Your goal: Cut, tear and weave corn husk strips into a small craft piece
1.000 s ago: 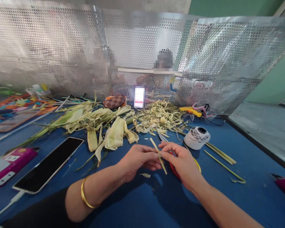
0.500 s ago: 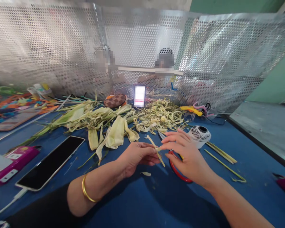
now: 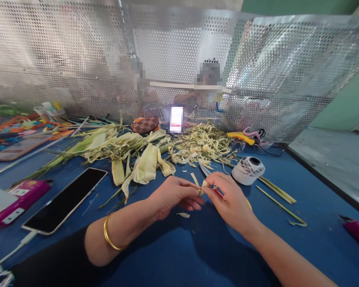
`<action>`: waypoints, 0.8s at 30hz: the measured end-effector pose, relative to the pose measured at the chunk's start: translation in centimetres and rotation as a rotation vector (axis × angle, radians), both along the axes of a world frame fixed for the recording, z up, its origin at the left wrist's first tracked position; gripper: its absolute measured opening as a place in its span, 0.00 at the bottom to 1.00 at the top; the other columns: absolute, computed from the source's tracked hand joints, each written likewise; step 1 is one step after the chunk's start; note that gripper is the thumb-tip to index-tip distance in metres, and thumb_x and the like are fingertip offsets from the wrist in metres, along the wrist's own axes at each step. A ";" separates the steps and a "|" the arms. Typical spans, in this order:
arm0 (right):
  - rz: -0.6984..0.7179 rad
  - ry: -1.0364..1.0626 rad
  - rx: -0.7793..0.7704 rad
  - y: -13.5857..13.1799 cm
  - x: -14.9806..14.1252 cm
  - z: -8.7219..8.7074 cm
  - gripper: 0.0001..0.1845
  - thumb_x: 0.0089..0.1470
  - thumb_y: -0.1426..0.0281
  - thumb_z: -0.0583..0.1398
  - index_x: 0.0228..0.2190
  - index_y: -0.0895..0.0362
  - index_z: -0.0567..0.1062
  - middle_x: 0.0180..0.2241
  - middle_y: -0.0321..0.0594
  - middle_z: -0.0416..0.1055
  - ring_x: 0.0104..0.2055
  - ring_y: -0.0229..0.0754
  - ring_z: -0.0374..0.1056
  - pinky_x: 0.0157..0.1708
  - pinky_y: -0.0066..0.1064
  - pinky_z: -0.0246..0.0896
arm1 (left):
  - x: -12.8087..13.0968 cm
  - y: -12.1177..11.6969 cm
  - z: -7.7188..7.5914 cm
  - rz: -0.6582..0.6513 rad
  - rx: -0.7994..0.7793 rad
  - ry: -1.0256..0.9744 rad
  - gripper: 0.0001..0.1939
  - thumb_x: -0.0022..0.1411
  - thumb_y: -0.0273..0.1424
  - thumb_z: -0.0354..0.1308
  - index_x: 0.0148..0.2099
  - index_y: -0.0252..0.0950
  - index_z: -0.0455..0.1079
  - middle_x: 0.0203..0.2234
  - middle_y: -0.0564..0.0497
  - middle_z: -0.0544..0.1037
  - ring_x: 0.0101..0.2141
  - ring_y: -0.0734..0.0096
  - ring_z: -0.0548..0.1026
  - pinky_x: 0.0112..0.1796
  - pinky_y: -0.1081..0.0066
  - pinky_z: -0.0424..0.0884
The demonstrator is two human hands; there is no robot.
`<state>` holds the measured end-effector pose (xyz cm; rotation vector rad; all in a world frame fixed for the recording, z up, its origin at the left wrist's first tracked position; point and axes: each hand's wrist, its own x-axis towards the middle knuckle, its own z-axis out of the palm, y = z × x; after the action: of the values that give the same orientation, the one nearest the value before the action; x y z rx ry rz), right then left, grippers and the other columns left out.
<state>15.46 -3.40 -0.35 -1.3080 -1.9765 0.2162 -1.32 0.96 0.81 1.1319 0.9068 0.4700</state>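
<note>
A pale husk strip (image 3: 194, 178) is held just above the tabletop, in front of the person, its far end projecting free past the fingers. The left hand (image 3: 179, 193) pinches it between thumb and fingers; the right hand (image 3: 227, 195), thumb and fingers closed, grips a short husk flap (image 3: 204, 183) beside it. Whether flap and strip are one piece cannot be determined. Handling is judged as follows: very light, thin, pliable across its width, dry enough to crease or split lengthwise; little slip expected; best held flat near the crossing point, not by the loose tip. Partly hidden behind the right hand are scissors (image 3: 204, 170), blades pointing away. A husk scrap (image 3: 183, 215) lies just nearer the person. Beyond are broad corn husks (image 3: 147, 164) and a heap of shredded husk (image 3: 205, 144); to the right, a netted white spool (image 3: 247, 172) and slender stalks (image 3: 277, 190); to the left, a smartphone (image 3: 67, 200) on its cable. The blue tabletop (image 3: 155, 255) appears smooth and flat, with small debris. A perforated metal partition (image 3: 179, 44) stands along its far edge; a green wall (image 3: 341, 105) is visible at right.
</note>
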 end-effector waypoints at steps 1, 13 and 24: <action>-0.008 0.053 -0.069 0.0 0.0 0.0 0.07 0.56 0.70 0.54 0.26 0.54 0.67 0.32 0.40 0.71 0.36 0.43 0.66 0.38 0.36 0.58 | -0.1 0.0 0.1 -0.029 0.006 0.017 0.08 0.45 0.30 0.61 0.30 0.33 0.75 0.24 0.48 0.80 0.23 0.73 0.76 0.26 0.75 0.68; 0.051 0.332 -0.321 0.0 -0.1 0.3 0.06 0.49 0.71 0.58 0.22 0.55 0.66 0.26 0.35 0.69 0.31 0.38 0.64 0.33 0.31 0.60 | -0.2 -0.2 0.6 -0.113 0.025 0.063 0.05 0.45 0.30 0.59 0.24 0.33 0.74 0.20 0.50 0.77 0.20 0.74 0.72 0.26 0.74 0.67; -0.084 0.747 -0.208 0.2 -0.9 0.0 0.17 0.47 0.68 0.61 0.40 0.54 0.64 0.23 0.30 0.65 0.25 0.35 0.63 0.27 0.29 0.60 | -0.1 0.0 -0.3 -0.018 -0.105 -0.277 0.13 0.46 0.38 0.64 0.32 0.32 0.76 0.29 0.47 0.78 0.34 0.65 0.76 0.42 0.68 0.67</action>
<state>14.53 -3.22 -0.36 -1.1951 -1.2835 0.7645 -1.42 1.00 0.47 0.9506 0.6710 0.5432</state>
